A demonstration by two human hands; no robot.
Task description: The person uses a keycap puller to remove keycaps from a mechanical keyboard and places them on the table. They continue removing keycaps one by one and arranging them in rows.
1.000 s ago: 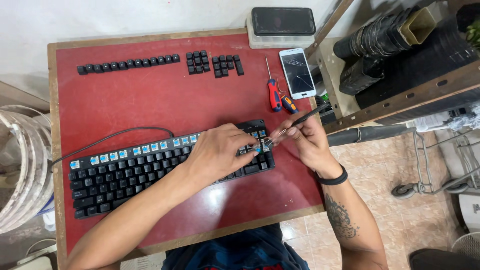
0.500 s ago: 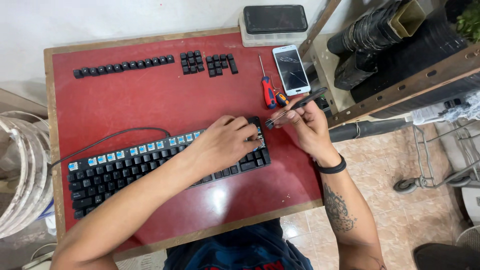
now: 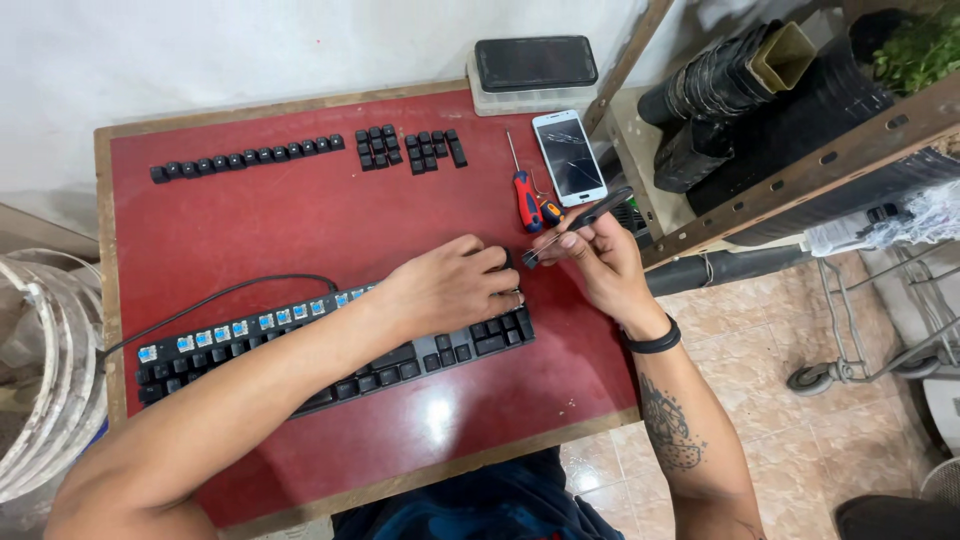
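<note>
nearest the viewer, one black mechanical keyboard [image 3: 330,345] lies slanted across the front half of the red tabletop [image 3: 260,230], its one black cable [image 3: 230,293] looping off the left end. the far row on its left half has lost its caps: about ten bare blue switches [image 3: 240,330] show there in a line. the rest of the board is capped.

the left hand [image 3: 450,285] rests palm down on the right end of the keyboard, fingers curled and pressing on the keys at the far right corner; whether it pinches anything under the fingertips cannot be told. just beside it, the right hand [image 3: 600,255] is clenched around one slim dark keycap puller [image 3: 580,220], thumb and forefinger gripping it, its tip pointing down at the corner of the keyboard next to the left fingertips. one black wristband [image 3: 652,340] circles the right wrist.

a little farther, two screwdrivers lie together: a red-and-blue-handled screwdriver [image 3: 525,195] and a small orange-handled one [image 3: 550,212], touching or nearly so. beside them lies one white smartphone [image 3: 568,158] with a cracked screen.

farther back on the table, loose black keycaps sit in three groups: a single long row [image 3: 245,158] of roughly fifteen, then two small blocks [image 3: 380,146] [image 3: 432,148]. at the far edge, one dark phone [image 3: 535,62] lies on a clear plastic box [image 3: 520,98].
</note>
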